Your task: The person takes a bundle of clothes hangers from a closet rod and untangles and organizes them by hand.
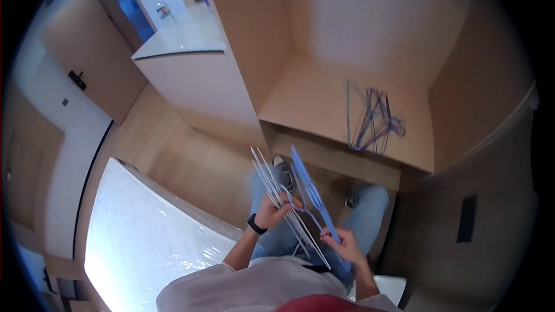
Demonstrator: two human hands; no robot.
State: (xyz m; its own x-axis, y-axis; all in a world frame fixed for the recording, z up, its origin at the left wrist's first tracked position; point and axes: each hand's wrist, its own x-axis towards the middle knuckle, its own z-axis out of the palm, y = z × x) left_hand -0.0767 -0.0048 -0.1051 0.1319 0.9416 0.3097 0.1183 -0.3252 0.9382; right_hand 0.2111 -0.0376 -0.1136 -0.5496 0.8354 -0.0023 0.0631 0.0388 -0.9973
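Above my lap, my left hand point(273, 210) is closed round several thin white hangers point(304, 237), which point up and to the left. A black band is on that wrist. Just to the right, my right hand point(342, 245) grips blue hangers point(313, 192) held nearly upright, their lower end by my fingers. A purplish hook spans the space between the two hands. More hangers point(372, 119), blue, purple and dark, lie in a loose pile on the wooden shelf point(312, 95) in front of me.
A bed or mattress in shiny plastic wrap point(150, 231) stands to the left. Beyond it are a wooden door point(95, 52) and a white-topped cabinet point(188, 75). A tall wooden panel point(245, 29) borders the shelf. My legs and shoes are below my hands.
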